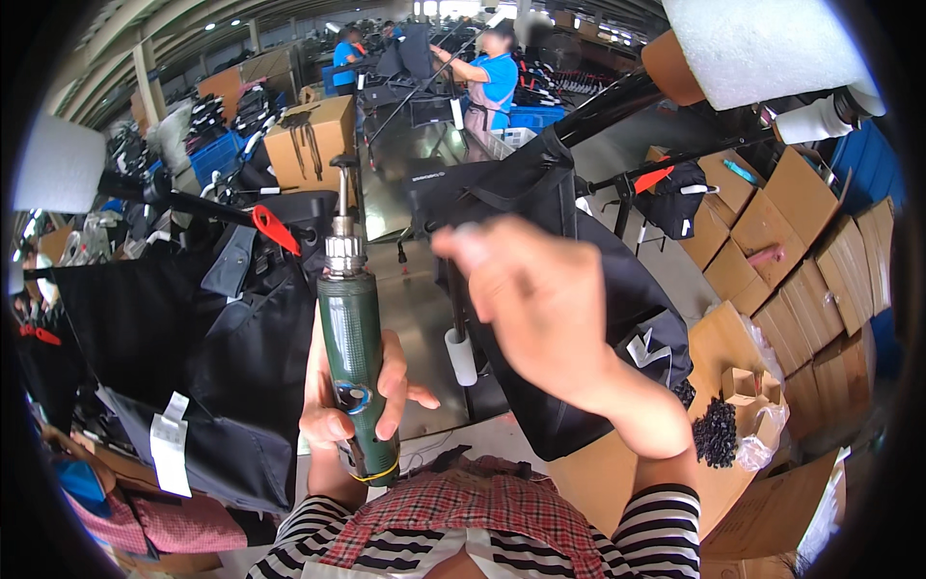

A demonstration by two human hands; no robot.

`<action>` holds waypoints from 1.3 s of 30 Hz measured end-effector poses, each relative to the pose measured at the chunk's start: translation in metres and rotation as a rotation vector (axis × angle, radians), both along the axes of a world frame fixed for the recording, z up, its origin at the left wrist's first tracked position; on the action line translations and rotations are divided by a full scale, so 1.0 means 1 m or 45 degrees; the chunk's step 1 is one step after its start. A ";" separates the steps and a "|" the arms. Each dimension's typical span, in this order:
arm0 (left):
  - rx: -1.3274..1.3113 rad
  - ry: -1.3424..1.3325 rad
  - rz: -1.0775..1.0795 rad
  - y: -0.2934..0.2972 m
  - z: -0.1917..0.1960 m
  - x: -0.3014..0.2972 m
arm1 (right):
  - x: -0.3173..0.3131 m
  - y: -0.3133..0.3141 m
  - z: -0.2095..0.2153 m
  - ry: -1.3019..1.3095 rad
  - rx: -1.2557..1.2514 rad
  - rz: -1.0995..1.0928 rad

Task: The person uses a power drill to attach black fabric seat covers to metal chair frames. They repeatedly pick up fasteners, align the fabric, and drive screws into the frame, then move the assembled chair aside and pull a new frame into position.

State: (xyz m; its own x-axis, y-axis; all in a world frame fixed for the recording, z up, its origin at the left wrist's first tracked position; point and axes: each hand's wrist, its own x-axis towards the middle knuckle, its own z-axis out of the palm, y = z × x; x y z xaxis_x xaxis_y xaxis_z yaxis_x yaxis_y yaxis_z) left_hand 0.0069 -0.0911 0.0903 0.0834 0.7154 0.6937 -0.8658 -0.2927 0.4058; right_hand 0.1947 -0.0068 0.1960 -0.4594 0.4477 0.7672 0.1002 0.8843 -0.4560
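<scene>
My left hand (391, 381) is wrapped round a dark green electric screwdriver (352, 323), held upright with its metal bit pointing away from me. A small black piece (342, 161) sits at the tip of the bit. To its right, my right hand (545, 304) hovers in front of black fabric (603, 265), blurred by motion. Its fingers are curled together; whatever they may hold cannot be made out. More black fabric (207, 357), with a white tag (170, 449), hangs on the left. Red levers (275, 230) show on the black frame tubes.
White foam wraps (772, 48) cover tube ends at upper right and left. Small black parts (716, 434) lie heaped on cardboard at right, by a small open box (750, 386). Cardboard boxes (786, 207) stand beyond. Ahead, a person in blue (497, 82) handles black fabric.
</scene>
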 end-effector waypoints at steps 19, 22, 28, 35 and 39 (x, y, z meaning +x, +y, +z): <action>-0.179 0.129 0.374 0.018 0.000 0.042 | 0.016 0.114 -0.008 -0.059 0.557 -0.137; -0.230 0.126 0.492 0.017 0.000 0.055 | 0.021 0.118 -0.002 -0.065 0.450 0.071; -0.202 0.186 0.609 0.021 0.007 0.069 | 0.016 0.144 0.012 -0.123 0.307 0.589; -0.200 0.236 0.731 0.032 0.024 0.083 | -0.010 0.161 0.034 -0.093 0.509 1.060; -0.120 0.270 0.846 0.039 0.028 0.083 | 0.005 0.161 0.034 -0.240 0.341 0.970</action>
State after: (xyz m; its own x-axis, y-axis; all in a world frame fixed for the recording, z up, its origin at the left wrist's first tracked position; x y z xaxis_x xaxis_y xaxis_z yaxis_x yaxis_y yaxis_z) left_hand 0.0903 -0.0518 0.1186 -0.2654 0.7179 0.6436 -0.4154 -0.6875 0.5956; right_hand 0.1997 0.1541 0.2296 -0.6947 -0.2253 0.6831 -0.5165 0.8172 -0.2557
